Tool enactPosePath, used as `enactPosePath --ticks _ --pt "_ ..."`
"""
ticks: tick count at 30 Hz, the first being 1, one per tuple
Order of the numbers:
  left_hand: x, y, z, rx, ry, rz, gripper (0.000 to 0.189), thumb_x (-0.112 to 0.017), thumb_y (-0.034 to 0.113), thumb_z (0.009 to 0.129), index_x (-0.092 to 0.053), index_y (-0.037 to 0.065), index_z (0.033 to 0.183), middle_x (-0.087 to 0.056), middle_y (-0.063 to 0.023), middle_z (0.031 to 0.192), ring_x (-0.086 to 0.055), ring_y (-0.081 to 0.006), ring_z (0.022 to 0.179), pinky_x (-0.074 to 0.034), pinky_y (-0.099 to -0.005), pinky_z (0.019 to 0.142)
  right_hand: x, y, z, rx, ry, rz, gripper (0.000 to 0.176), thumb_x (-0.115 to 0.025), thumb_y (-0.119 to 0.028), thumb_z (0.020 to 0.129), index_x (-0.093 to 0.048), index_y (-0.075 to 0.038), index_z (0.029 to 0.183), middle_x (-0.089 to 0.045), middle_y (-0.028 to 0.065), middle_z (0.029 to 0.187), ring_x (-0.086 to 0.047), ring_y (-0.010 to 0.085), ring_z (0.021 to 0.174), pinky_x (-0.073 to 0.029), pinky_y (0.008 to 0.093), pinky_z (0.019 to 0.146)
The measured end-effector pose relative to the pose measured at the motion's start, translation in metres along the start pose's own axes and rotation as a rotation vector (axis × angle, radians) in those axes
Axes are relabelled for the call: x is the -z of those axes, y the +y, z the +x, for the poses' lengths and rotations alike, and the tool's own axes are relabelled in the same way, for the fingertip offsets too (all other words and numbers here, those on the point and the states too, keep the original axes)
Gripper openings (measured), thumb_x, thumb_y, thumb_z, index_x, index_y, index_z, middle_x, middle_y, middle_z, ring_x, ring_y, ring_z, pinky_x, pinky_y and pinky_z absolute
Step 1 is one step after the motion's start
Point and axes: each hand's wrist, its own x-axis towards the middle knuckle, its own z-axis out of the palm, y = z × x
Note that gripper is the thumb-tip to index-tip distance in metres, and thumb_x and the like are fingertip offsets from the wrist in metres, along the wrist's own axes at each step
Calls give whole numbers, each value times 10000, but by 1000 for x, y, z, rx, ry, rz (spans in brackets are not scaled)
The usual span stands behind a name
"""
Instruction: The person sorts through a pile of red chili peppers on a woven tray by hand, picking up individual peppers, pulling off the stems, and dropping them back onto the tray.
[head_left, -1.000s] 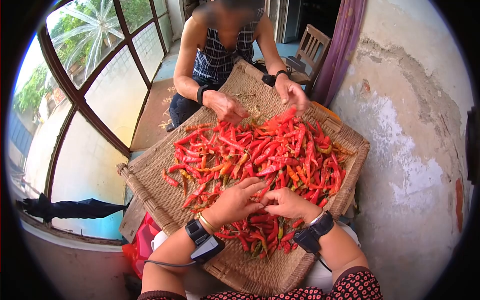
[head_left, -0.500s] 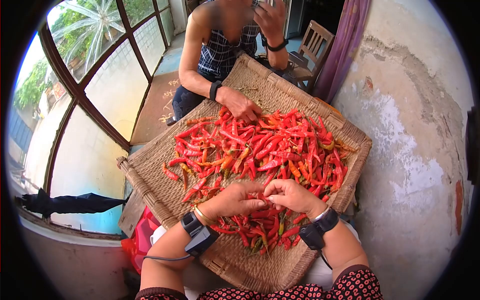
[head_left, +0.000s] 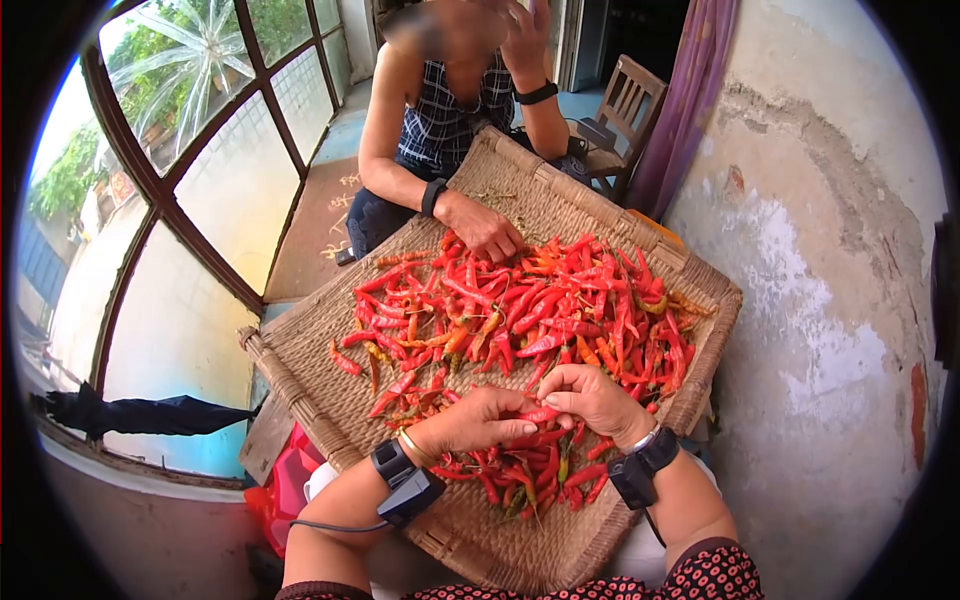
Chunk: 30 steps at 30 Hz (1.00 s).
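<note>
A red chili pepper (head_left: 541, 414) is held between my two hands, above the near part of the woven tray (head_left: 305, 360). My left hand (head_left: 485, 420) has its fingers closed around one end of it. At the pepper's other end, my right hand (head_left: 588, 400) pinches with thumb and forefinger; the stem there is too small to make out. Below my hands lies a smaller heap of chili peppers (head_left: 535, 470), mostly red with a few greenish ones. A larger heap of red and orange chili peppers (head_left: 560, 300) covers the tray's middle and right side.
Across the tray sits another person (head_left: 440, 130), one hand (head_left: 482, 228) on the far edge of the large heap, the other raised. A wooden chair (head_left: 625, 120) stands behind. A black umbrella (head_left: 160, 414) lies along the window at left; a cracked wall (head_left: 810, 300) rises at right.
My hands have shifted slightly apart, and more of the red pepper shows between them. The other person's raised hand has moved a little left. The whole view has shifted slightly.
</note>
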Motion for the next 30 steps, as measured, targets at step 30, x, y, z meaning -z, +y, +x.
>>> enactPosePath --ticks 30 --pt "1 -28 4 200 -46 1071 282 -608 206 701 -597 60 942 -553 -150 882 -580 -310 794 -485 -403 670 -4 38 9 -7 -12 -1308 378 -643 -227 722 -516 -98 1054 -527 148 985 -544 339 912 -454 435 745"
